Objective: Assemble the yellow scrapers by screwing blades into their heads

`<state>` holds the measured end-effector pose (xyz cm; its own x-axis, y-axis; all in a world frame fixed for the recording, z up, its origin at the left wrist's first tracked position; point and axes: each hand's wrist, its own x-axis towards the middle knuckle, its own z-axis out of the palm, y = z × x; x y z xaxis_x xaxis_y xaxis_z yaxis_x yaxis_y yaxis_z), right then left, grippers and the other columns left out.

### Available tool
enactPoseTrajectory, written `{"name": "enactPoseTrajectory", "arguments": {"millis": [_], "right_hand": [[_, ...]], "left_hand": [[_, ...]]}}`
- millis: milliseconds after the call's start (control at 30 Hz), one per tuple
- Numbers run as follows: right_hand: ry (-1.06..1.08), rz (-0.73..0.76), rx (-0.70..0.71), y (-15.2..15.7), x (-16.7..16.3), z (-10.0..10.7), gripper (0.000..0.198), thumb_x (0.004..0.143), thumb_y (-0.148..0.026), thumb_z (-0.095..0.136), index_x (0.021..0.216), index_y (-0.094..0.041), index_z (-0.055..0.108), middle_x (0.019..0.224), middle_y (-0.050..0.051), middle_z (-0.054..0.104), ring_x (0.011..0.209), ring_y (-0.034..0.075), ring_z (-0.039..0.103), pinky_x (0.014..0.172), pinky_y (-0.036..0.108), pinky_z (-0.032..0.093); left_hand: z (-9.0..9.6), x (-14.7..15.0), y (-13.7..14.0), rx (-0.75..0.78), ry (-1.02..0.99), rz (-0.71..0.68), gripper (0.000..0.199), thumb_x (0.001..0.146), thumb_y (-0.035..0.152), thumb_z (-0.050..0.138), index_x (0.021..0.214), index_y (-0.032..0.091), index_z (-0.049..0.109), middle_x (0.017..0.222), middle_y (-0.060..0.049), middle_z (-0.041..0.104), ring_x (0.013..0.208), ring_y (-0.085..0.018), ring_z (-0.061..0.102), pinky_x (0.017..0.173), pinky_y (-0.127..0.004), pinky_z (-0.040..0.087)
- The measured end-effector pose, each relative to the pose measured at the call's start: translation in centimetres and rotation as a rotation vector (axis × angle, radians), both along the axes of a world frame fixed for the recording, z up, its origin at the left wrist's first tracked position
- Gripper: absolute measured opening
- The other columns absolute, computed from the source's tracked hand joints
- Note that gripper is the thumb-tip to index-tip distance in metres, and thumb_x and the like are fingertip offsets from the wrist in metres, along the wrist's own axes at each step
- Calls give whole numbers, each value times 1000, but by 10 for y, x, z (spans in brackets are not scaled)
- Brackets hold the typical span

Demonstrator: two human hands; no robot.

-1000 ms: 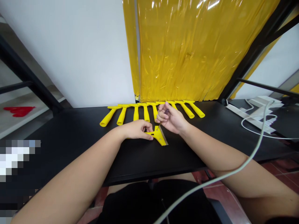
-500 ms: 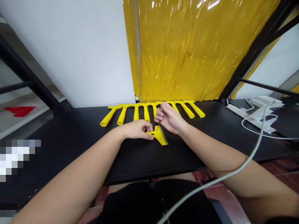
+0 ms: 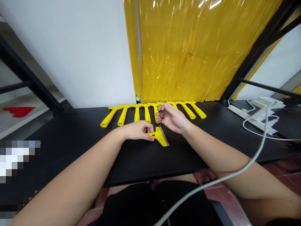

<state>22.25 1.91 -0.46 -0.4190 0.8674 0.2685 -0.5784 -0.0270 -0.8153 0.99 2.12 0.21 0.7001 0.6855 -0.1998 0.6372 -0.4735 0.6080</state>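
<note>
A yellow scraper (image 3: 161,137) lies on the black table with its metal blade edge facing right. My left hand (image 3: 139,130) is closed round its handle, most of which the fingers hide. In my right hand (image 3: 172,117) is a screwdriver (image 3: 160,125) with a thin shaft and a bit of red handle showing between the fingers. The shaft slants down, its tip at a screw on the upper part of the scraper head. Behind both hands several more yellow scrapers (image 3: 107,120) stand in a row, handles toward me.
The black table (image 3: 145,161) ends at a front edge near my lap. A pale cable (image 3: 225,180) hangs across the view by my right forearm. White power strips (image 3: 255,121) lie at the right. A yellow plastic curtain (image 3: 188,53) and a white panel (image 3: 94,53) rise behind the table.
My right-hand fingers have loosened and spread round the screwdriver, so its red handle now shows. My left hand and the scraper stay where they were.
</note>
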Motion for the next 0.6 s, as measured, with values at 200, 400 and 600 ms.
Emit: {"name": "enactPoseTrajectory", "arguments": {"millis": [200, 400, 600], "right_hand": [[-5, 15, -2, -1, -5, -3, 28, 98, -49, 66, 90, -23, 57, 57, -11, 34, 49, 9, 30, 62, 28, 45], [42, -42, 5, -2, -9, -2, 36, 88, -40, 80, 84, -24, 48, 75, -5, 54, 65, 11, 50, 66, 28, 46], [1, 27, -13, 0, -7, -5, 31, 97, -52, 66, 89, -25, 54, 57, -10, 35, 50, 10, 30, 61, 28, 43]], "left_hand": [[-3, -1, 3, 13, 7, -10, 39, 78, 55, 78, 91, 19, 68, 72, 5, 51, 66, -12, 42, 63, -28, 30], [-2, -1, 2, 3, 6, -6, 38, 79, 53, 78, 91, 19, 68, 72, 5, 49, 64, -12, 40, 62, -28, 30], [-3, -2, 3, 8, 7, -10, 39, 78, 54, 78, 93, 19, 68, 73, 4, 50, 66, -12, 41, 62, -28, 30]]}}
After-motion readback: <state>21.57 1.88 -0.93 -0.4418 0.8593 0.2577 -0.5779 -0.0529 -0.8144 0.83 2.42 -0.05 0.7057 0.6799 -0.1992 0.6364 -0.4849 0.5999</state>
